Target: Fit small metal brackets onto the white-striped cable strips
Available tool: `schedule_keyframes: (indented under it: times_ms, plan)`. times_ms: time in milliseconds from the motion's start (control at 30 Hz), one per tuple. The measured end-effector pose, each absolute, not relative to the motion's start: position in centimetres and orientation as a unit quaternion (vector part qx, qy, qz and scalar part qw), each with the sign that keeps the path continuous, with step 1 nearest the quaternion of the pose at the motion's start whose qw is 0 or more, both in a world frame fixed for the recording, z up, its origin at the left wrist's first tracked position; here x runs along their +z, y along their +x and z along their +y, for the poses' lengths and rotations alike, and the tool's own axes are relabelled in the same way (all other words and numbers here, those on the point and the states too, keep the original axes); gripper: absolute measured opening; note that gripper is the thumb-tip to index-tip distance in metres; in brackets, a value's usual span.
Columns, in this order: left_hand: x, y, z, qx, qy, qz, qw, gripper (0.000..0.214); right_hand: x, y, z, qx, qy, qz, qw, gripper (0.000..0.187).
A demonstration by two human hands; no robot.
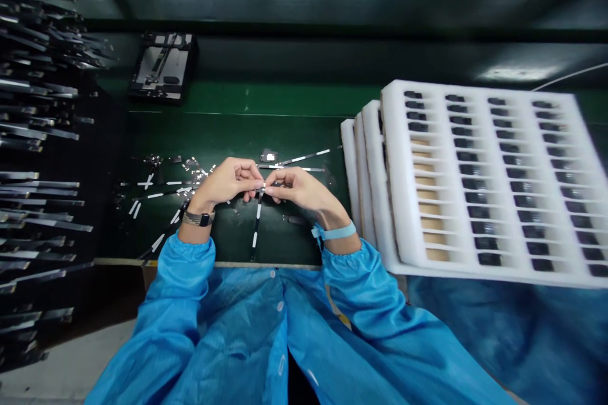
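Observation:
My left hand and my right hand meet over the green bench, fingertips pinched together. Between them they hold the top end of a thin black flex strip with white marks, which hangs down toward the bench edge. Both hands are closed on it. A watch sits on my left wrist and a light blue strap on my right wrist. Blue sleeves cover both arms.
Several loose black strips lie scattered left of and behind my hands. White foam trays with rows of small dark parts are stacked at the right. A rack of long strips fills the left side. A black fixture sits at the back.

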State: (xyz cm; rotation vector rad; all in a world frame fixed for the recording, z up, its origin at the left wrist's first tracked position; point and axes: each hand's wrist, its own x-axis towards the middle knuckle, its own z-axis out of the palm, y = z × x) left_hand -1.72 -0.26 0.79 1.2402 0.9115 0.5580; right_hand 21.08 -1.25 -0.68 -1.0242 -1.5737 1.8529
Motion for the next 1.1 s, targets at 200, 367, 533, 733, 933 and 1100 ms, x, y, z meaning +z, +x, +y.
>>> schedule_keyframes:
  times_ms: [200, 367, 533, 733, 933, 1100]
  plan:
    - [0.7, -1.6, -0.3, 0.259, 0.549, 0.410, 0.681, 0.031, -0.6, 21.0, -1.3, 0.678, -0.379, -0.573, 0.259, 0.035]
    - [0.7, -1.5, -0.3, 0.265, 0.549, 0.412, 0.677, 0.032, -0.7, 20.9, -1.3, 0.681, -0.384, -0.566, 0.262, 0.036]
    - [0.6, -1.5, -0.3, 0.269, 0.548, 0.412, 0.676, 0.034, -0.8, 20.8, -1.3, 0.681, -0.380, -0.568, 0.264, 0.035]
    - [1.0, -1.6, -0.4, 0.265, 0.546, 0.405, 0.684, 0.037, -0.4, 20.9, -1.5, 0.681, -0.380, -0.570, 0.257, 0.035]
    - [1.4, -2.6, -0.2, 0.395, 0.481, 0.417, 0.662, 0.033, -0.6, 21.0, -1.3, 0.596, -0.423, -0.560, 0.389, 0.038]
    - [-0.2, -4.0, 1.1, 0.600, 0.337, 0.478, 0.546, 0.040, -1.4, 22.2, -0.3, 0.454, -0.536, -0.502, 0.505, 0.021]
